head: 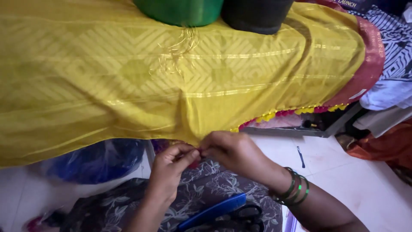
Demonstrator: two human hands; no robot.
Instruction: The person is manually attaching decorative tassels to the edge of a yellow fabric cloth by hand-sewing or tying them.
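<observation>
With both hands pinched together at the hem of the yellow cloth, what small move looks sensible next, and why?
Probably a small tightening pull with the right hand while the left hand keeps its grip. Both hands' fingertips meet at one spot on the lower edge of the yellow cloth, where a row of yellow and pink tassels runs along the border. The scissors lie untouched below.

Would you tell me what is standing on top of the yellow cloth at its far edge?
A green container and a black container stand on the yellow cloth. Only their lower parts show; the surface beneath the cloth is covered.
</observation>
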